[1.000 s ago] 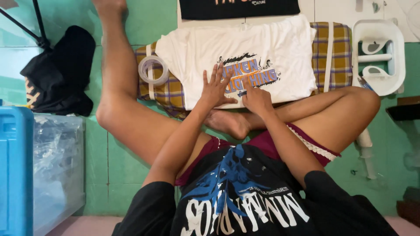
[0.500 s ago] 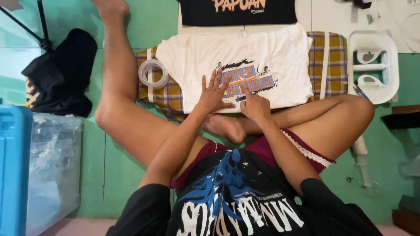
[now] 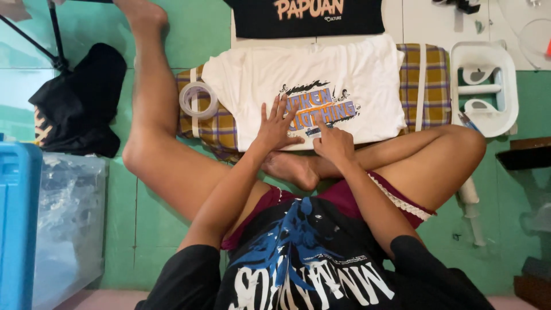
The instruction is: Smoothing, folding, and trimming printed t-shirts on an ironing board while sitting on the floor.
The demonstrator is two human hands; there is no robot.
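A white T-shirt (image 3: pixel 258 74) with a blue and orange print lies flat on a yellow plaid cloth (image 3: pixel 427 77) on the floor. My left hand (image 3: pixel 276 126) rests on the shirt's lower edge with its fingers spread flat. Beside it, my right hand (image 3: pixel 333 140) presses on the print with one finger stretched out and the others curled. Neither hand holds anything. I sit on the floor, one leg stretched out to the left and the other folded under my arms.
A roll of clear tape (image 3: pixel 198 99) lies on the plaid cloth's left end. A black printed T-shirt (image 3: pixel 307 17) lies beyond the white one. A white plastic rack (image 3: pixel 485 86) stands at right, a black garment (image 3: pixel 80 106) and a blue-lidded clear bin (image 3: pixel 51 224) at left.
Both hands stay on the shirt's lower edge, shifting only slightly over the print. The view has tilted a little, showing more of the black shirt at the top.
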